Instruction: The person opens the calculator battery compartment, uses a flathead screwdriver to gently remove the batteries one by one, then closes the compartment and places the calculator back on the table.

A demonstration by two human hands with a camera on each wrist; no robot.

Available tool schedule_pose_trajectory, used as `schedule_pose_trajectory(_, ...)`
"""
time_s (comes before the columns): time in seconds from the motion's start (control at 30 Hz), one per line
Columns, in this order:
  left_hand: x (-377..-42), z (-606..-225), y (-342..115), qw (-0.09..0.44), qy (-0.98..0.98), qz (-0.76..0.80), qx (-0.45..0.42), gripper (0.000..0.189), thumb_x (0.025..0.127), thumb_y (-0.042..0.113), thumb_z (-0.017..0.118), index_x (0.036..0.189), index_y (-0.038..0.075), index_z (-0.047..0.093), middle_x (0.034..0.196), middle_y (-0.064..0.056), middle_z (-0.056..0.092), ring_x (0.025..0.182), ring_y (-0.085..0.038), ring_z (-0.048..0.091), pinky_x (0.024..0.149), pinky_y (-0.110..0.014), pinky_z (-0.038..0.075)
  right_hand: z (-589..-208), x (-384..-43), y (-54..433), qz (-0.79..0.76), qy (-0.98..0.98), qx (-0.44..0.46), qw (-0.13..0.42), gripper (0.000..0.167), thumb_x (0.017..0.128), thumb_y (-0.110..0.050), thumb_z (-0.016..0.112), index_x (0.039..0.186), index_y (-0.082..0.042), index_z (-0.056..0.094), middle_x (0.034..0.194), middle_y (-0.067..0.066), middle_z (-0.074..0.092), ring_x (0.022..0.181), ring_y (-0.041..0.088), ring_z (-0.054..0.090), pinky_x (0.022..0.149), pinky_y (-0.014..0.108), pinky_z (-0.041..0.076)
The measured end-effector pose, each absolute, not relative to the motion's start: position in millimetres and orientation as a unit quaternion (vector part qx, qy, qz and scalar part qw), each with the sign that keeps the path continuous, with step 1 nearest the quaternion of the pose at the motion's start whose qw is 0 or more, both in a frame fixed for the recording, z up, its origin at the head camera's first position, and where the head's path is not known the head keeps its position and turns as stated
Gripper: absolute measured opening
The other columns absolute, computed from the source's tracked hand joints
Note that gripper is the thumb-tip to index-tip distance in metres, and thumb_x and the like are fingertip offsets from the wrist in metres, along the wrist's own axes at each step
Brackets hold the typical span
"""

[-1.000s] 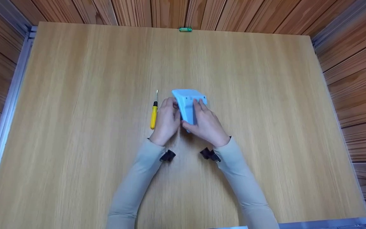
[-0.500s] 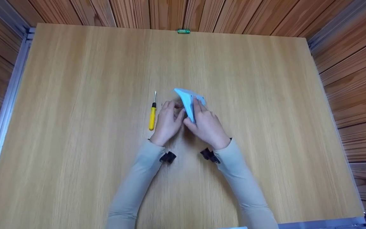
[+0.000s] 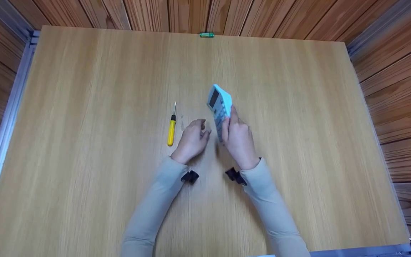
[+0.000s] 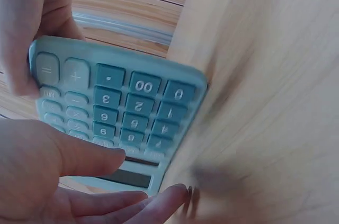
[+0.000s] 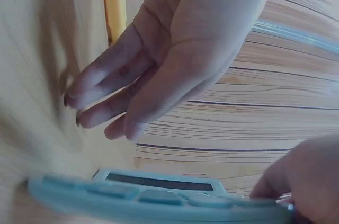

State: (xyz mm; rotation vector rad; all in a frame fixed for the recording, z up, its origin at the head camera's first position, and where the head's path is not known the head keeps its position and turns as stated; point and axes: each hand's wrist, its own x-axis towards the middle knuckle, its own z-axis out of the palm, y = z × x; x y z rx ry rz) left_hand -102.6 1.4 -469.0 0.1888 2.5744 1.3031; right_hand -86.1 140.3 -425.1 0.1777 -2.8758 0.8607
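A light blue calculator (image 3: pixel 217 107) is tilted up on its side, keys and dark display facing left. My right hand (image 3: pixel 240 141) grips its right edge, the fingers on the upper side. In the left wrist view the calculator's keypad (image 4: pixel 139 112) shows plainly, with the 0-key side down by the wood. My left hand (image 3: pixel 192 139) is just left of the calculator, low over the table. Seen from the right wrist, the left hand (image 5: pixel 175 49) holds nothing and its fingers are loosely extended. To its left lies a screwdriver (image 3: pixel 171 132) with a yellow handle.
A green battery (image 3: pixel 206 35) lies at the far edge of the wooden table (image 3: pixel 102 89). Wood-panelled walls (image 3: pixel 187 16) stand behind and beside it. A faint, clear, thin item (image 3: pixel 182 122) shows right of the screwdriver.
The calculator has turned from its back facing up to its keys facing left, and its top end has shifted away. My left hand has drawn slightly apart from it.
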Motion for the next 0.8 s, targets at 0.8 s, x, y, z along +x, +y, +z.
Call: schedule_pose_trajectory(0.8, -103, -464, 4, 0.175, 0.836, 0.521, -0.006, 0.068, 0.103, 0.034, 0.039, 0.153, 0.002, 0.007, 0.158, -0.014, 0.021, 0.145, -0.023, 0.023, 0.117, -0.036, 0.023, -431, -89, 155, 0.490, -0.871, -0.037, -0.008, 0.041, 0.104, -0.010, 0.029, 0.141, 0.007, 0.036, 0.123, 0.022, 0.059, 0.100, 0.027, 0.063, 0.081, 0.037, 0.052)
